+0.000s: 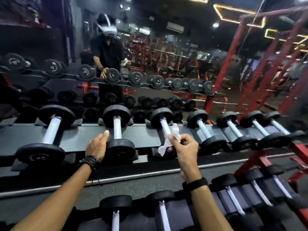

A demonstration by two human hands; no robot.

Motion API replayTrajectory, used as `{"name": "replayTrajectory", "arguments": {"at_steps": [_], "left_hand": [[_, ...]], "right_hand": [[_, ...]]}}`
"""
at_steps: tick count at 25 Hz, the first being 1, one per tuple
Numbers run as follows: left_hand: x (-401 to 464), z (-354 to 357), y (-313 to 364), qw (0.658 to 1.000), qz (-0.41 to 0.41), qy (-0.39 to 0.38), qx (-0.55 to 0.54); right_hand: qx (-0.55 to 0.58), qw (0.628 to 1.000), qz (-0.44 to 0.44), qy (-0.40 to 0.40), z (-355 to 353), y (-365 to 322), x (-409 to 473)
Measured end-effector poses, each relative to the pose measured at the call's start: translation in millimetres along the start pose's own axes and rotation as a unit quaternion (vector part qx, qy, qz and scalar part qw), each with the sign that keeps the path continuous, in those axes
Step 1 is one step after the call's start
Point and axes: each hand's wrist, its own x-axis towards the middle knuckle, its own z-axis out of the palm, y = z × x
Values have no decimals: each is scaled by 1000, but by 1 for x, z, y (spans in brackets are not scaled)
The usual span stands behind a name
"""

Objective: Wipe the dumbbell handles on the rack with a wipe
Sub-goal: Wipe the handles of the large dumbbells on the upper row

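Note:
Several black dumbbells with silver handles lie in a row on the top shelf of the rack. My right hand pinches a crumpled white wipe against the near part of the third dumbbell's handle; the wipe hangs down over that dumbbell's near head. My left hand rests with relaxed fingers on the near head of the second dumbbell, whose handle is bare. The first dumbbell lies to the left, untouched.
A mirror behind the rack reflects a person and the gym. More dumbbells continue to the right on the top shelf. A lower shelf holds further dumbbells near my forearms. A red rack frame stands at the right.

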Motion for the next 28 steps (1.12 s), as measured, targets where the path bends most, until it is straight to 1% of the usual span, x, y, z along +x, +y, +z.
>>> {"name": "replayTrajectory", "arguments": {"at_steps": [1,2,3,4,6,9,12,15,19,21,25,28], "left_hand": [[-17,-1,18,998,-4,20,-64],[-35,0,37,994,10,53,-95],[-51,3,54,992,38,81,-90],[-67,7,70,992,63,96,-61],[-93,18,99,989,108,105,-12],[-118,40,126,985,136,94,38],[-141,63,141,986,135,72,69],[-152,74,152,983,144,40,109],[-152,77,172,983,142,13,112],[-150,80,179,983,143,3,114],[-136,89,184,983,148,-16,111],[-118,94,180,983,153,-22,95]], "right_hand": [[23,1000,5,-18,-9,-5,-2],[34,999,8,-41,-19,-9,-4],[36,998,11,-59,-29,-13,-5],[29,997,14,-67,-42,-16,-4],[22,997,15,-68,-69,-22,-2],[61,995,28,-72,-114,-27,5],[80,992,33,-96,-154,-35,10],[101,988,36,-108,-179,-47,14],[95,986,19,-136,-197,-54,23],[73,986,20,-148,-201,-54,26],[27,995,8,-100,-199,-51,40],[7,997,1,-83,-185,-54,51]]}}
